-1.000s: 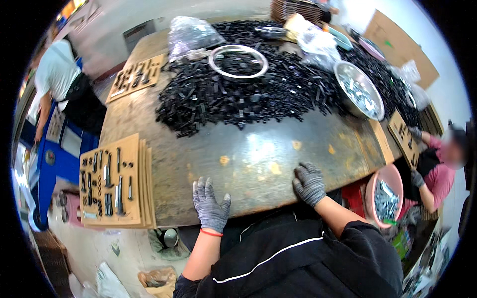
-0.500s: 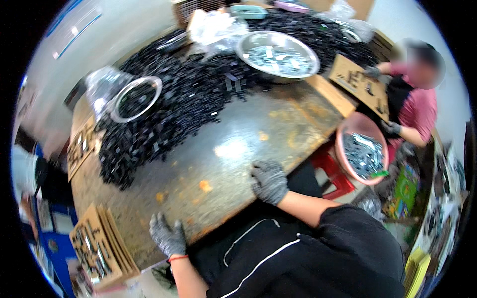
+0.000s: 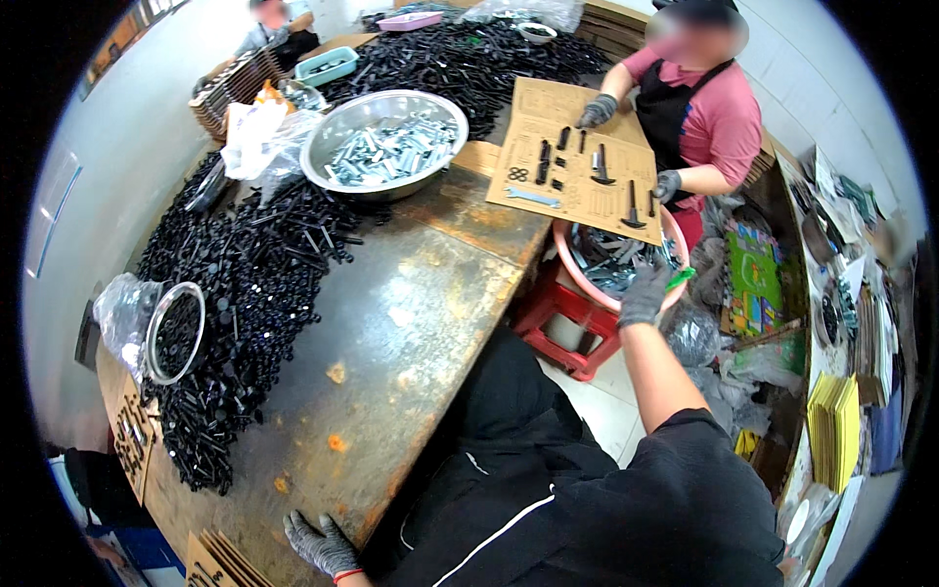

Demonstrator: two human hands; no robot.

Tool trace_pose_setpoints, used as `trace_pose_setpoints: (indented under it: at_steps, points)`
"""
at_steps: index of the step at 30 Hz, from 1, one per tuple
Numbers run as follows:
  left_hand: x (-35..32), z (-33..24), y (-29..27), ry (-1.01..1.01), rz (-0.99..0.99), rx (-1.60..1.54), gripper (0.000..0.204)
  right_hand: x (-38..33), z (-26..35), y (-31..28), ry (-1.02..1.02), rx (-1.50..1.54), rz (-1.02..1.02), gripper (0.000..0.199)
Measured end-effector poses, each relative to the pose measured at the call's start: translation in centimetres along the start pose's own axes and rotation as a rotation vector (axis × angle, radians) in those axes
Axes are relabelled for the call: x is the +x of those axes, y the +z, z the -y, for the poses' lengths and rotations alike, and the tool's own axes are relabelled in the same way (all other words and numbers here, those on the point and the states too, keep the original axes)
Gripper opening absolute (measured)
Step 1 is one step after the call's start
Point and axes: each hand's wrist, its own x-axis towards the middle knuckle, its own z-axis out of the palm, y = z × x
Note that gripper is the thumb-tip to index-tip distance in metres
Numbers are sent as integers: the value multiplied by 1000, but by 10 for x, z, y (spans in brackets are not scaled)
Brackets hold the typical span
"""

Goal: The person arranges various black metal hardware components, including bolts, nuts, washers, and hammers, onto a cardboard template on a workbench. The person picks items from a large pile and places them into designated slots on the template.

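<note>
Your right hand (image 3: 643,293), in a grey glove, is hanging over the near rim of a pink tub (image 3: 587,293) of metal parts, fingers curled downward; whether they are gripping anything cannot be told. Your left hand (image 3: 318,544) is lying open and flat, holding nothing, on the near edge of the worn table (image 3: 411,323), well apart from the tub. By the look of it nothing is lifted out yet, and beyond your right hand a co-worker's cardboard sheet (image 3: 577,161) is only partly filled with tools.
</note>
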Motion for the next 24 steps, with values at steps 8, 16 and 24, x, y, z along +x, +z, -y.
trace_pose_setpoints:
  at_steps: [8,16,24]
  points:
    - [29,-51,3,38,-27,-641,57,149,-79,-65,1033,511,456,24]
    - [28,-111,-3,-18,34,-975,64,80,1,-43,1024,679,1126,73]
    - [32,-125,-16,69,-42,-897,64,22,24,-59,1035,592,1192,81]
